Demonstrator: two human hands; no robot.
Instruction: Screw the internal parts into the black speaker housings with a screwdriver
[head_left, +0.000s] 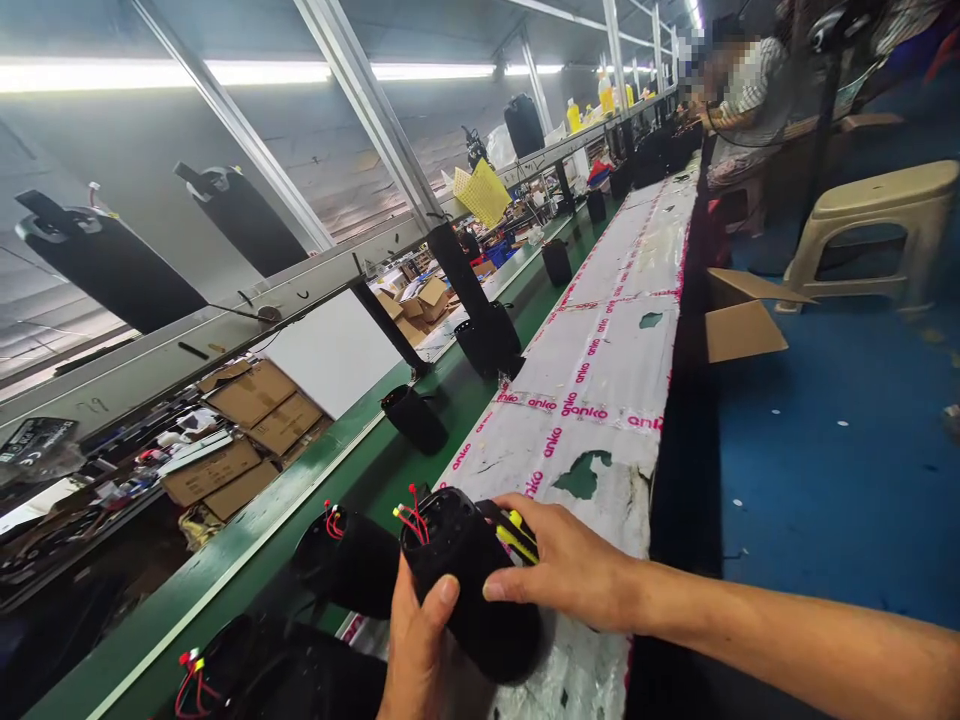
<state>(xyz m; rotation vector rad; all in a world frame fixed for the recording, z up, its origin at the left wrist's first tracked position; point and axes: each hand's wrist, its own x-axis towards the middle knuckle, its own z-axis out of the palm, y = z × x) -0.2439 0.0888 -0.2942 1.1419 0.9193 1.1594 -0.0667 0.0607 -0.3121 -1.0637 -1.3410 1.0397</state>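
Open-topped black cylinder with red wires (487, 635) held between two hands

At the lower left, dark cylindrical pieces with red leads (300, 670) run off the bottom of the view. They lie on a long, glossy green work surface (367, 470) with a pale line along it. Next, a tilted black cylinder with a red wire bundle (356, 565) sits just beside the held one, leaving little room on that side. Beyond it, bare green reaches to a short black cup-like cylinder (412, 420).

Rightward, a white plastic sheet printed with pink "anko" lettering (630, 370) stretches away largely open. Its right edge borders a dark drop to the blue floor (817, 480).

The held cylinder leans above the sheet's near end; whether its base touches cannot be told. The left hand (420, 625) is wrapped firmly around its left side, thumb across the front. The right hand (562, 555) is curled around a slim yellow-and-black tool (517, 535), its thumb on the cylinder's right side; its other fingertips are mostly hidden.
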